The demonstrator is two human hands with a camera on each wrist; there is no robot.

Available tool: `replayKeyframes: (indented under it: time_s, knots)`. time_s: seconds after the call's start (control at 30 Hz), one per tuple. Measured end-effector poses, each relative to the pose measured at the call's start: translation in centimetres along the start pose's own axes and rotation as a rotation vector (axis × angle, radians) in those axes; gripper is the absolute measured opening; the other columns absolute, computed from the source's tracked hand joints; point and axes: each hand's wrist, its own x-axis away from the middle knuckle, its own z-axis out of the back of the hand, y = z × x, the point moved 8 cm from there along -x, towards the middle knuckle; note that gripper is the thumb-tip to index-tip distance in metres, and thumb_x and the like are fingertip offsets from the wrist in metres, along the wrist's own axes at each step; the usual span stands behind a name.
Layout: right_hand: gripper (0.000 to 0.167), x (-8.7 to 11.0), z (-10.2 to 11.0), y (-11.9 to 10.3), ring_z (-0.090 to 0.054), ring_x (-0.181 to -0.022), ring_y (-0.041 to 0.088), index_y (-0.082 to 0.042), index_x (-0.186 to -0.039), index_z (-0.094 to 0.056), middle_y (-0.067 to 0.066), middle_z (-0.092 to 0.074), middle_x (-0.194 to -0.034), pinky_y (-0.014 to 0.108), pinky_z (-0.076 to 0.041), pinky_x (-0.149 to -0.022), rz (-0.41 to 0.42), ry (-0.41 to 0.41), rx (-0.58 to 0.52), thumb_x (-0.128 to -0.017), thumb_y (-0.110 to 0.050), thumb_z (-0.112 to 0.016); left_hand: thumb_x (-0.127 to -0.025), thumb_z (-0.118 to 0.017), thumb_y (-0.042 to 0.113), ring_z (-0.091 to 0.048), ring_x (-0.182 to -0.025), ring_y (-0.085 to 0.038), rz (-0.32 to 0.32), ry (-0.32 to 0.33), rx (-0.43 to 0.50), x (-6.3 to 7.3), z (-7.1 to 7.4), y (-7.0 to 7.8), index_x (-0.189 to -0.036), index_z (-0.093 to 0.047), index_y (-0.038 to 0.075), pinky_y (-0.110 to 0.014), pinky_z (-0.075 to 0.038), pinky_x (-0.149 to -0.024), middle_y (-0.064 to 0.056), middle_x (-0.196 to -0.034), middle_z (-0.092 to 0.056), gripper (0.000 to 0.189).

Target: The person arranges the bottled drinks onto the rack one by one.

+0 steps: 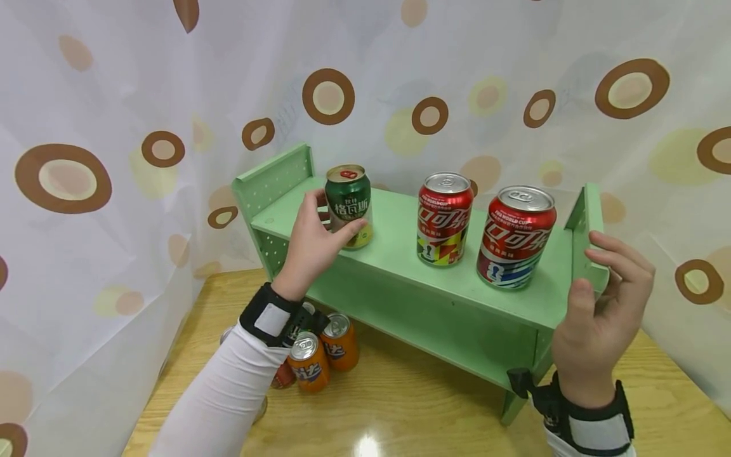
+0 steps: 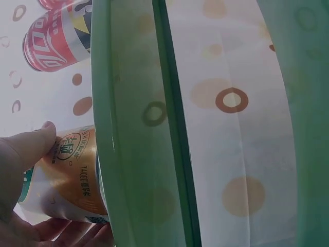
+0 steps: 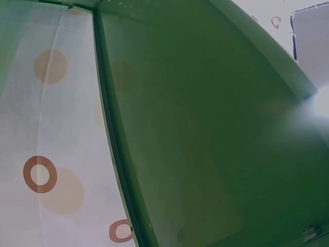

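A green-and-gold drink can (image 1: 349, 206) stands near the left end of the upper board of a small green shelf (image 1: 394, 238). My left hand (image 1: 320, 235) grips it, thumb on the near side and fingers round the far side. The left wrist view shows the can (image 2: 72, 175) from its other side, its base right at the board. My right hand (image 1: 605, 317) holds the front corner of the shelf's right end panel (image 1: 585, 254), fingers bent over its edge and thumb in front. The right wrist view shows the shelf's green underside (image 3: 195, 128), the hand hidden.
Two red cola cans, one (image 1: 444, 219) at mid-board and another (image 1: 516, 238) further right, stand upright on the upper board. Below my left forearm, orange soda cans (image 1: 308, 362) and a partly hidden red can (image 1: 283, 376) stand on the wooden table (image 1: 400, 406). A patterned sheet (image 1: 365, 51) hangs behind.
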Motion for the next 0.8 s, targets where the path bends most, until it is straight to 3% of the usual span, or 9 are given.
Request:
replayKeyframes:
  time_s: [0.37, 0.8]
  knots:
    - [0.044, -0.03, -0.10, -0.03, -0.055, -0.124, 0.029, 0.013, -0.106, -0.056, 0.018, -0.058, -0.124, 0.027, -0.049, -0.100, -0.009, 0.004, -0.011, -0.093, -0.026, -0.071, -0.094, -0.078, 0.024, -0.061, -0.128, -0.031, -0.016, -0.054, 0.078, 0.00, -0.36, -0.22, -0.151, -0.043, 0.007, -0.046, -0.054, -0.101, -0.014, -0.142, -0.056, 0.069]
    - [0.044, -0.02, -0.02, 0.01, -0.055, -0.123, 0.029, 0.013, -0.106, -0.056, 0.017, -0.058, -0.125, 0.025, -0.049, -0.098, -0.003, 0.003, 0.016, -0.093, -0.026, -0.070, -0.098, -0.073, 0.025, -0.056, -0.127, -0.029, -0.042, -0.081, 0.063, 0.01, -0.59, -0.22, -0.155, -0.040, 0.006, -0.044, -0.051, -0.103, -0.016, -0.141, -0.058, 0.068]
